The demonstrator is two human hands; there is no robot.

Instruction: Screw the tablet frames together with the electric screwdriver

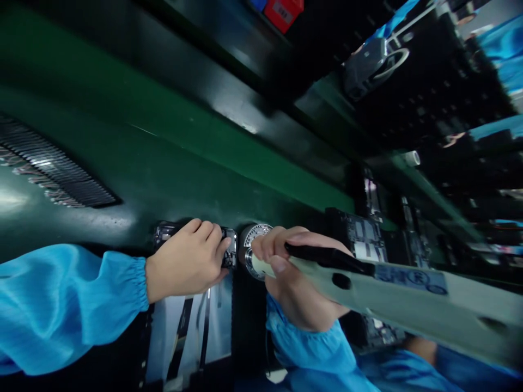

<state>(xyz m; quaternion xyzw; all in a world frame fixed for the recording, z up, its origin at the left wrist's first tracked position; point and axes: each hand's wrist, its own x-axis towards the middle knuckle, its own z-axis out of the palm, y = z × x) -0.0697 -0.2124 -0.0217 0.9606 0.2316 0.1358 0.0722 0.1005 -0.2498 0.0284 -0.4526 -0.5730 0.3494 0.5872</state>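
Note:
My left hand [188, 261] is closed over a black opened phone [232, 246]; its fingers cover most of the inner parts. Just below it lies a pale grey panel [218, 326] crossed by dark flat strips; I cannot tell whether the two are joined. Wrapped in the fingers of my right hand [296, 286] is a long pale green electric screwdriver [392, 291] with a black lever. Its front end points left, over a round silver dish [254, 235] with small holes, beside the phone. The screwdriver's tip is hidden.
A row of thin dark parts [61, 163] stands on the green bench [171, 169] at left. More opened devices [363, 234] lie at right. A dark rail [212, 92] runs behind. A red bin [283, 13] sits at the top. Blue-sleeved people [500, 51] work at upper right.

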